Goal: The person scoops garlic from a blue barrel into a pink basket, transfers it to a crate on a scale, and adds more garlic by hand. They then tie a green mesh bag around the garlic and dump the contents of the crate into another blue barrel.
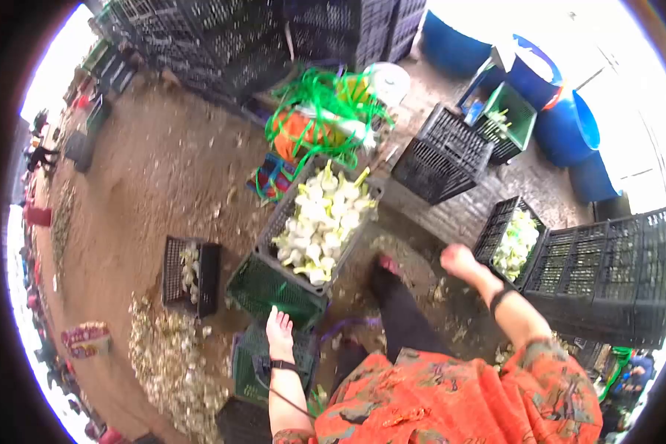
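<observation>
My left hand (pixel 279 325) is open, fingers stretched out, over the front of a green crate (pixel 274 288). Just beyond it, a dark crate (pixel 266 248) is heaped with white bulbs (pixel 322 218) with pale green stems. My right hand (pixel 457 259) is held out to the right with its fingers curled in, and nothing shows in it. Nearest to that hand is a black crate (pixel 484 240) holding more pale green and white vegetables (pixel 516 244). Neither hand touches a crate as far as I can see.
Tall stacks of black crates (pixel 229 48) stand at the back. Green strapping (pixel 325 111) lies tangled before them. Blue tubs (pixel 562 129) and an upright black crate (pixel 444 152) are at upper right. A smaller crate (pixel 189 277) and pale scraps (pixel 166 362) lie left.
</observation>
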{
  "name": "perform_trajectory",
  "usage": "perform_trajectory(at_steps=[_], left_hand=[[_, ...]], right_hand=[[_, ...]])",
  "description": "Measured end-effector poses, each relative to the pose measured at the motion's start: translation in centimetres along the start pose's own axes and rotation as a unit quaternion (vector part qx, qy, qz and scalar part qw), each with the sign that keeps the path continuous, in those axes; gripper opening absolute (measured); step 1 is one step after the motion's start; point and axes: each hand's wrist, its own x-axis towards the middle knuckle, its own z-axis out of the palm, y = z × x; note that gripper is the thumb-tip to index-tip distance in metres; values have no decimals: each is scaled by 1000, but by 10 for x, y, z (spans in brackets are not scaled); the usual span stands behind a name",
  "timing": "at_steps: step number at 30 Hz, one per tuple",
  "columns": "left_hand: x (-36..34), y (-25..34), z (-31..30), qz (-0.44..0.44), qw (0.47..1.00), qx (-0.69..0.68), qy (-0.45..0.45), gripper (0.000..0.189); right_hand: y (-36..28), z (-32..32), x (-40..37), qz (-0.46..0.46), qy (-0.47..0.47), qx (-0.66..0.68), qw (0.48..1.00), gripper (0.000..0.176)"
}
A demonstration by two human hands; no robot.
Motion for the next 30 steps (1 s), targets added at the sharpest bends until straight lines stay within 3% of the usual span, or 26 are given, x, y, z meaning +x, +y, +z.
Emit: perform_trajectory(at_steps=[1,2,3,5,6,9,12,15,16,17,20,21,24,25,27,30], left_hand=[[-4,-2,6,-8,999,-15,29,74],[-4,-3,14,-23,998,-23,50,73],[4,-7,16,-24,998,-21,55,69],[-4,-4,49,31,994,58,90,62],[7,-10,55,63,988,88,109,50],[64,-35,74,276,909,293,112,30],[94,-13,117,422,781,451,88,30],[142,-4,141,387,737,553,38,33],[165,-12,138,355,701,618,23,37],[174,-8,144,246,700,670,0,37],[198,-6,162,167,632,755,-51,37],[190,-7,168,240,701,671,-24,33],[222,-18,151,233,703,671,-12,22],[217,-12,152,216,727,652,-24,20],[211,-5,149,239,728,641,-41,18],[185,0,147,340,754,561,40,14]], right_hand=[[-32,-30,40,-6,-13,-49,999,20],[-44,-39,78,27,34,76,996,19],[-57,-46,120,-1,60,21,998,20],[-84,-56,179,-47,59,59,995,22],[-97,-56,199,-44,36,88,994,23],[-123,-38,217,-41,-17,132,990,23],[-131,-21,176,-12,-138,265,954,20],[-116,-6,106,64,-183,275,942,17],[-105,2,83,96,-185,270,940,17],[-92,8,61,127,-185,265,938,17],[-65,24,9,262,-195,270,906,17],[-61,26,-1,285,-205,249,903,17],[-61,33,0,272,-213,237,908,17],[-67,33,9,260,-209,245,910,18],[-85,27,42,220,-193,245,924,18],[-105,32,115,139,-88,207,964,23]])
